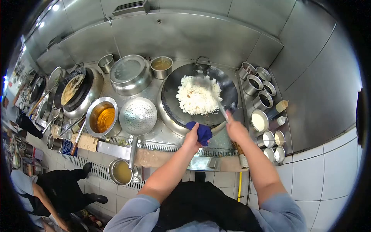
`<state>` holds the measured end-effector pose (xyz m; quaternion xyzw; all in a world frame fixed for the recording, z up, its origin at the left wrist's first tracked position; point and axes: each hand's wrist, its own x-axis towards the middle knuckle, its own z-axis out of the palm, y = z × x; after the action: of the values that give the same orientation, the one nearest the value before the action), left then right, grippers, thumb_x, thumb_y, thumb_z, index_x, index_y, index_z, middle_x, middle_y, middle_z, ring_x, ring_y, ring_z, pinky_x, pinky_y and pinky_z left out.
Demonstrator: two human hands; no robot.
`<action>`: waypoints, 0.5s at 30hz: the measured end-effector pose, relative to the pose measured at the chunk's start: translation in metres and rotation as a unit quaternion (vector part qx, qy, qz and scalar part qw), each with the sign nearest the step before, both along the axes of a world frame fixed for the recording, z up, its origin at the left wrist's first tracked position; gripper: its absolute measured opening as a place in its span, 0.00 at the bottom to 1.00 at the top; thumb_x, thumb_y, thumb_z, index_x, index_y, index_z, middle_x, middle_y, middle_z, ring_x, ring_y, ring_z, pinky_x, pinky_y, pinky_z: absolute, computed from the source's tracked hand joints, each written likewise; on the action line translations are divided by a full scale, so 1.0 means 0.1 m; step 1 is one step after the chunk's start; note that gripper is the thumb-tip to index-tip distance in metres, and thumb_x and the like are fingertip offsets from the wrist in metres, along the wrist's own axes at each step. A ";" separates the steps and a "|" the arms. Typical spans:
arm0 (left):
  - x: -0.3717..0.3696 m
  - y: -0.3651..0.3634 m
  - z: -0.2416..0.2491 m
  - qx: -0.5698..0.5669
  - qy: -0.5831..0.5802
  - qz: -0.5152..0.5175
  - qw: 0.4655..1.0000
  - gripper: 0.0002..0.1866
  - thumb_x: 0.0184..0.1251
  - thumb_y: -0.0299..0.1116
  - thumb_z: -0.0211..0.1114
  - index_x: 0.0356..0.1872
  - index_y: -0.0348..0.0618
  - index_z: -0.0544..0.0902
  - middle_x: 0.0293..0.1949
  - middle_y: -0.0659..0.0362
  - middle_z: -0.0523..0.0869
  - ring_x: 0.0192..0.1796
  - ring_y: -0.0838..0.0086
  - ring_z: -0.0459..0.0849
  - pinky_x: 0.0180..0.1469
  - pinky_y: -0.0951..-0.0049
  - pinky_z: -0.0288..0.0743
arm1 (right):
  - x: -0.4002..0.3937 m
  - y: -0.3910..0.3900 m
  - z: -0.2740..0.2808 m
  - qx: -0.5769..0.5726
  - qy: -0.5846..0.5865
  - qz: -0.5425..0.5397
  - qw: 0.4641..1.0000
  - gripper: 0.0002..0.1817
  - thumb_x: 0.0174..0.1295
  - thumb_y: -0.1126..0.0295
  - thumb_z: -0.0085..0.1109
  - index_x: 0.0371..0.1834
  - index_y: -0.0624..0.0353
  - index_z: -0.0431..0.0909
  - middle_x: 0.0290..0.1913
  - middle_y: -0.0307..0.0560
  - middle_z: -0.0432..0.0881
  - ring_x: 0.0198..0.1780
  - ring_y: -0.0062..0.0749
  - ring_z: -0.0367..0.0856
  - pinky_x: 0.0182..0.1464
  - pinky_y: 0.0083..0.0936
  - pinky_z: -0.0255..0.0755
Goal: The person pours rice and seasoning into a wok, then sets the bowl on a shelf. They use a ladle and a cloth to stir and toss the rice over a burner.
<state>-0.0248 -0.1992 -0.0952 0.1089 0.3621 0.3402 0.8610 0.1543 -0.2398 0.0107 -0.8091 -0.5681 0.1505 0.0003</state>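
Wearing: a black apron (208,208) covers your front.
Left hand: your left hand (192,137) has its grip pressed around a bunched blue cloth (203,132), by the near edge of the wok.
Right hand: your right hand (236,131) has its grip closed around a metal handle (223,111), which slants away from you over the wok.
Low pot: a metal pot (112,174) with cloudy yellow liquid is to the left of your left arm.
Other person: a person (58,189) in a black apron is well off to your left.
Strainer: a round metal strainer (138,116) full of holes is just left of the wok, handle toward you.
Amber pot: a pot (89,118) with shiny orange-brown liquid sits left of the strainer.
Wok: the big black wok (228,94) sits in front of you on the steel worktop (154,133).
Rice: a white heap of rice (195,101) is in the wok, with small brown bits in it. The tool's far end is a blur over it.
Cups: metal cups (250,92) stand right of the wok, near ones with pale stuff, some farther ones with dark stuff. Two squeeze bottles (279,122) are beside them.
Back: a wide pot (131,87) and a small pot (161,73) with brown liquid stand before the steel wall (185,34).
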 end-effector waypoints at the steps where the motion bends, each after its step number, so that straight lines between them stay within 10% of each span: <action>1: 0.02 0.00 0.00 -0.018 -0.023 0.024 0.999 0.18 0.70 0.46 0.52 0.47 0.41 0.72 0.40 0.52 0.82 0.39 0.60 0.83 0.34 0.56 0.79 | 0.12 -0.02 -0.19 -0.026 0.018 0.030 0.999 0.33 0.66 0.60 0.46 0.74 0.35 0.46 0.41 0.69 0.79 0.44 0.62 0.78 0.48 0.49 0.71; 10: 0.15 -0.21 0.05 -0.035 0.031 0.142 0.989 0.10 0.55 0.27 0.54 0.39 0.38 0.72 0.37 0.52 0.78 0.36 0.64 0.80 0.40 0.64 0.78 | 0.21 -1.21 1.04 -0.044 0.001 0.119 0.992 0.32 0.67 0.59 0.47 0.73 0.32 0.47 0.28 0.63 0.79 0.31 0.60 0.79 0.36 0.48 0.72; 15: -0.03 -0.30 0.38 -0.101 0.092 0.100 0.986 0.07 0.54 0.29 0.56 0.35 0.44 0.71 0.29 0.56 0.78 0.28 0.64 0.79 0.29 0.63 0.75 | 0.29 -1.31 0.64 -0.089 -0.009 0.168 0.982 0.31 0.67 0.58 0.46 0.73 0.34 0.48 0.22 0.59 0.78 0.25 0.56 0.78 0.29 0.48 0.71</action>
<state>-0.0279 -0.2290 -0.0570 0.0152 0.4813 0.3748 0.7923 0.1830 -0.3712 0.0744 -0.6999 -0.6805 0.1912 -0.1026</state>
